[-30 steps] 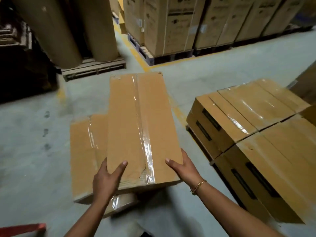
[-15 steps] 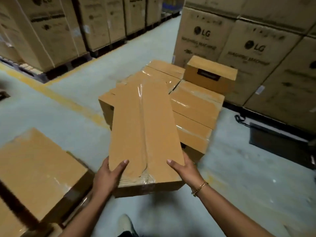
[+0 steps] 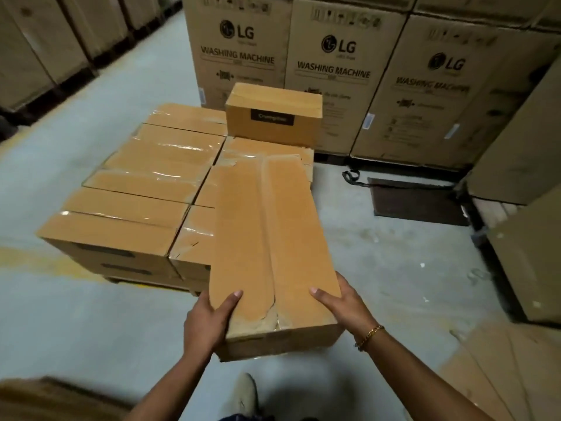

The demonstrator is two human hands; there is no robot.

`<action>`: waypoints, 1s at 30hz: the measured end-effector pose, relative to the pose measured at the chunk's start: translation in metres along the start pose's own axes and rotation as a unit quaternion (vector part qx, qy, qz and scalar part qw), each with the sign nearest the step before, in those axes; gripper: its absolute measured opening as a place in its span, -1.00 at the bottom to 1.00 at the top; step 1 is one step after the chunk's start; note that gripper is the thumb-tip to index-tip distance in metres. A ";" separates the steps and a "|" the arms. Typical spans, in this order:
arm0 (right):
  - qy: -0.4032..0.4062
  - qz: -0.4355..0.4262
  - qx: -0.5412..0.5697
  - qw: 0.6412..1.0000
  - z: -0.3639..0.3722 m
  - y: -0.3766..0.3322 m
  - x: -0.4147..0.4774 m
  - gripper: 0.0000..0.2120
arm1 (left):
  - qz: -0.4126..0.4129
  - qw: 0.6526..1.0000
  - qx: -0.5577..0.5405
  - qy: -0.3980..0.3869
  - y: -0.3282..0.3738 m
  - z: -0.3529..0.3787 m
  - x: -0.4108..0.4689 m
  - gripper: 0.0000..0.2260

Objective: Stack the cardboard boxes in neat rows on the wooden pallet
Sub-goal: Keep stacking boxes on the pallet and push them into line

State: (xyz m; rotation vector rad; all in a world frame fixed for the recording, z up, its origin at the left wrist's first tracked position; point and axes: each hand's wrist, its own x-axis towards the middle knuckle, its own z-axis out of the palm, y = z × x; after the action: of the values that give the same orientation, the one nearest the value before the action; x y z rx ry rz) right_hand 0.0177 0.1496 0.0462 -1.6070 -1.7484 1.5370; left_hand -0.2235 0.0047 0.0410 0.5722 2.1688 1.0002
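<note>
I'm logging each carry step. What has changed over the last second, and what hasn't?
The person has turned right to face the pallet stack; the carried box now extends toward its right-hand row. Nothing taken or released: left hand and right hand still grip the box's near end. The stack looks unchanged.

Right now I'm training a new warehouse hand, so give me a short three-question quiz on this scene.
1. True or false: the left hand and right hand both hold the long box.
2. On the stack, how many boxes sit above the flat top layer? A) none B) one C) three
3. Which wrist wears the bracelet?
Key: 1 true; 2 B; 3 right.
</note>
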 end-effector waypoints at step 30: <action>-0.181 -0.040 -0.095 0.978 -0.304 -0.089 0.486 -0.55 | -0.130 0.981 -0.044 0.136 0.294 0.335 0.243 -0.06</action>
State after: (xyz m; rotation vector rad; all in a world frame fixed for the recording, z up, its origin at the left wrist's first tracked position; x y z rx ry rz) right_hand 0.0559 0.7287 0.0340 -1.3795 -2.1823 1.7543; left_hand -0.1128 0.4994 0.0158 0.1090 2.3471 1.0718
